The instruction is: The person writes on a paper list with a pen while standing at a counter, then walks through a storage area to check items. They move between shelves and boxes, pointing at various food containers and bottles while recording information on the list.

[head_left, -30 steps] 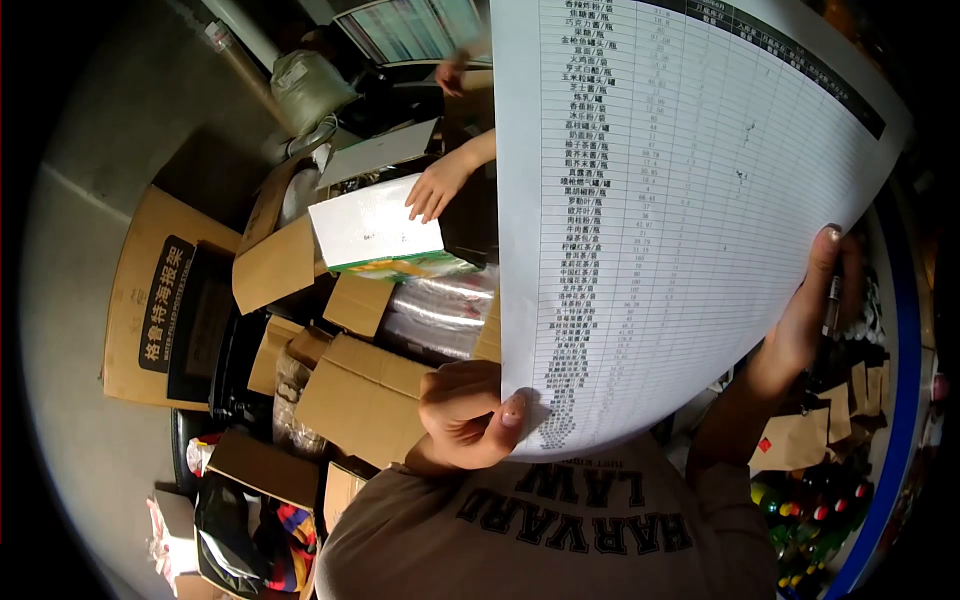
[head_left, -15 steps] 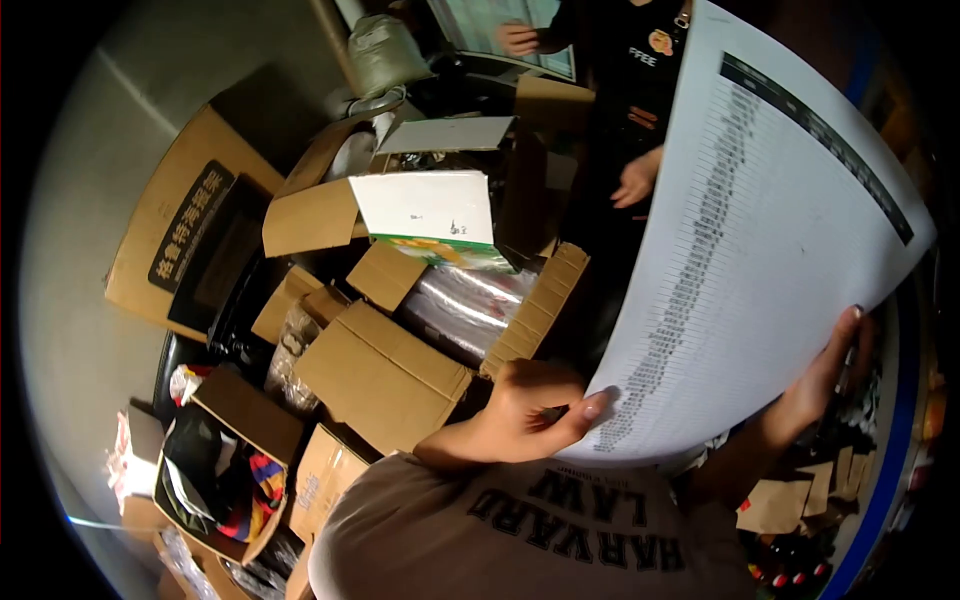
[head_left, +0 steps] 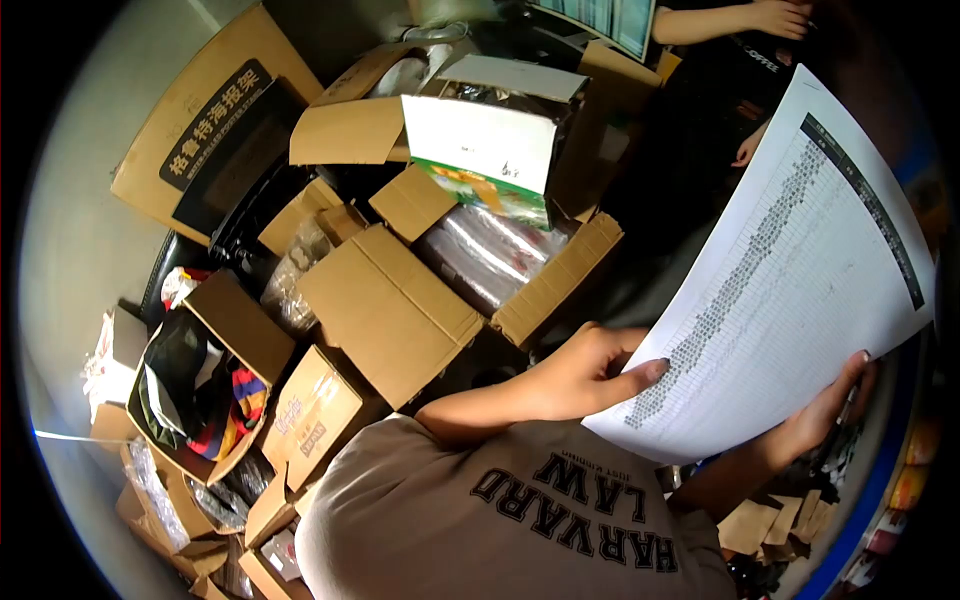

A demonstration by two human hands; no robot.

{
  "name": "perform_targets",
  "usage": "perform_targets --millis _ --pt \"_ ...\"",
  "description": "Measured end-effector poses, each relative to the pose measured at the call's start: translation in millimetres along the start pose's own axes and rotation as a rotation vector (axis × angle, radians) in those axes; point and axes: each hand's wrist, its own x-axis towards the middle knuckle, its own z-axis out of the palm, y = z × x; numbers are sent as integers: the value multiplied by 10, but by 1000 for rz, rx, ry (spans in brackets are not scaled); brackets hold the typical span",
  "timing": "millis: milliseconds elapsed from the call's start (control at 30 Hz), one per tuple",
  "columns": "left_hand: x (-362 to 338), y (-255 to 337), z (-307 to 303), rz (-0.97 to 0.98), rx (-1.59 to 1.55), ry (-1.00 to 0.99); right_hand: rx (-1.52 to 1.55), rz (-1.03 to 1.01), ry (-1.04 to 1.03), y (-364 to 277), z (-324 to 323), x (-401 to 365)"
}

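Note:
A large white printed sheet (head_left: 780,290) with a dark header band and a dense table is held up at the right. My left hand (head_left: 600,372) pinches its lower left corner, thumb on the printed face. At the lower right edge, my right hand (head_left: 825,408) grips the sheet, with a thin pen-like object (head_left: 848,405) beside its fingers. The right hand's other fingers are partly hidden behind the paper.
Left of the sheet, an open carton (head_left: 560,280) holds clear-wrapped items, beside a white-and-green box (head_left: 480,150). Another carton (head_left: 240,325) contains dark and striped cloth. A person in dark clothes (head_left: 700,110) stands beyond the paper. Brown paper pieces (head_left: 775,525) lie lower right.
The sheet and my left hand appear farther right in view. The cartons have shifted upward as the view moved. The other person's raised arm is now farther right. Both my hands still hold the sheet.

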Motion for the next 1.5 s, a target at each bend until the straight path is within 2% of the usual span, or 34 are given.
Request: perform_targets --millis 33,133,167,267,300,367,400,467,500,567,600,633,700,900,1267,1367,1433,1467,1500 --pt "-21 -68 21 26 -24 24 10 6 -16 12 9 -26" --pt "-88 76 7 -10 208 25 -1 -9 -28 19 24 -94" --pt "-91 145 -19 -32 281 -53 -10 -16 -31 16 24 -126" --pt "-85 85 -79 92 515 -57 -29 -34 -45 9 30 -203" --pt "-116 104 -144 74 636 -73 -36 -38 -49 11 17 -220" --pt "-202 196 -286 366 781 148 -49 -44 -58 15 -1 -270" --pt "-281 248 -400 436 754 126 -59 -49 -61 13 -24 -297" --pt "-502 402 -630 569 468 -148 -78 -66 -62 20 -49 -342" --pt "-664 534 -704 658 405 -361 -91 -75 -65 24 -68 -371" --pt "-958 785 -774 615 48 -910 -121 -106 -74 42 -93 -433" --pt "-1052 888 -803 639 45 -1117 -148 -141 -83 49 -103 -466" --pt "-1204 902 -813 671 48 -1208 -193 -196 -102 50 -131 -488" --pt "-1337 915 -846 707 93 -1165 -350 -450 -148 105 -238 -536" --pt "-1581 763 -725 766 53 -1249 -157 -182 -85 185 -379 -712" --pt "-1865 1020 -221 847 167 -979 -53 -103 -41 329 -1000 -540" --pt "-1910 1139 -123 856 187 -994 -65 -136 -7 465 -1240 -348" --pt "-1934 1234 -63 870 193 -1041 167 -8 44 116 -990 -686" --pt "-1944 1278 -24 868 198 -1064 184 -47 71 75 -957 -769" --pt "-1933 1310 26 871 209 -1091 129 -105 -9 4 -1001 -810"
